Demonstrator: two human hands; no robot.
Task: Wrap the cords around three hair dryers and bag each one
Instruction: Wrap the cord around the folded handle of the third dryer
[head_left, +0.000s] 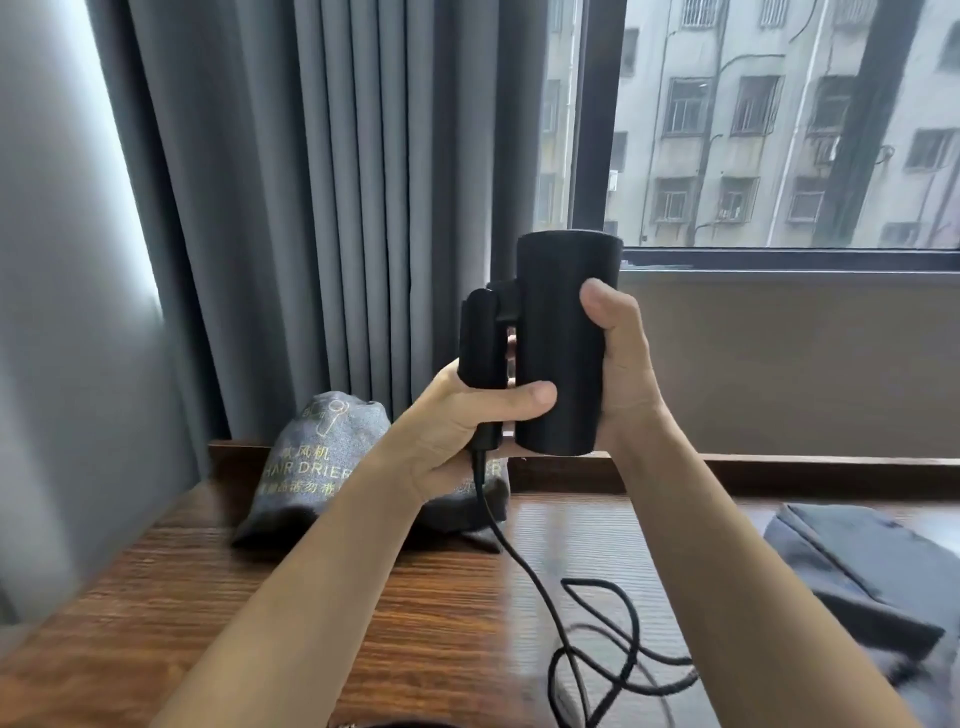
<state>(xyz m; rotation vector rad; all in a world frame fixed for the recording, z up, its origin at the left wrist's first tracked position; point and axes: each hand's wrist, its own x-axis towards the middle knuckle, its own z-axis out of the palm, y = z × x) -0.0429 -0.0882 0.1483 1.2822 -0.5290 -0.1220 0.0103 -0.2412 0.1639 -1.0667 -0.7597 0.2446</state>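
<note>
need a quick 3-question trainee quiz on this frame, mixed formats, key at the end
1. True or false: the black cord is already wound around the black folding hair dryer.
2. Which hand has its grip on the dryer's wide barrel? A) left hand B) right hand C) neither
3. Fill in: the filled grey fabric pouch printed HAIR DRIER sits on the brown wooden table, in front of the grey ____.

Key: 1 false, the cord lies in loose loops on the table. 2 B; the left hand grips the folded handle. 3 curtain.
</note>
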